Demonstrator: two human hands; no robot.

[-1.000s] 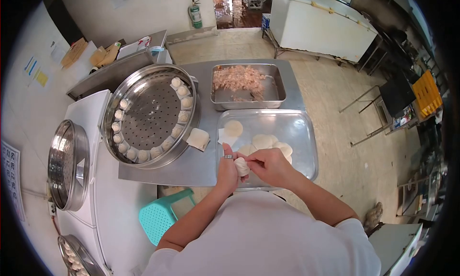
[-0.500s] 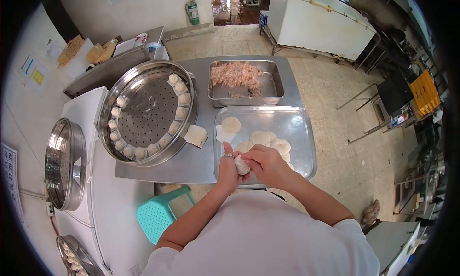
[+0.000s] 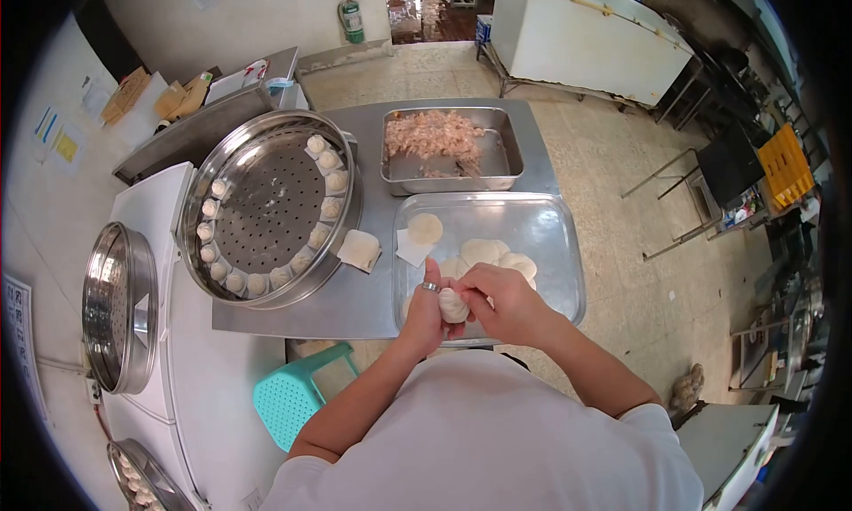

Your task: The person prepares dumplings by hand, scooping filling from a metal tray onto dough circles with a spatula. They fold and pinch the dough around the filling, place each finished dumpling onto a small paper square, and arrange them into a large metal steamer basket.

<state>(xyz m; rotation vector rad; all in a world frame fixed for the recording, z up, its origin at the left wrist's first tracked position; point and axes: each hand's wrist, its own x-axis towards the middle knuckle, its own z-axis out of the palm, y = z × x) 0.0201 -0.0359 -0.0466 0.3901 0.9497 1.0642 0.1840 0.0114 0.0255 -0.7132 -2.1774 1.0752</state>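
My left hand (image 3: 426, 316), with a ring on one finger, is closed around a pleated white bun (image 3: 453, 306). The fingers of my right hand (image 3: 501, 302) pinch the bun's pleated dough from the other side. Both hands are over the near edge of a metal tray (image 3: 541, 211). Flat dough wrappers (image 3: 519, 264) lie overlapping in the tray, partly hidden by my hands. One round wrapper (image 3: 426, 229) rests on a white paper square (image 3: 413, 249). A stack of paper squares (image 3: 359, 248) sits left of the tray.
A perforated steamer tray (image 3: 275, 192) at the left holds shaped buns (image 3: 257, 285) along its rim. Behind the wrapper tray stands a deep metal pan (image 3: 408, 184) of minced filling (image 3: 435, 141). A green stool (image 3: 291, 404) stands below left, and another steamer tray (image 3: 142, 351) leans at far left.
The bun has turned slightly in my hands, and more of its pleated side shows. My right fingers have shifted a little along it. The whole view has moved slightly.
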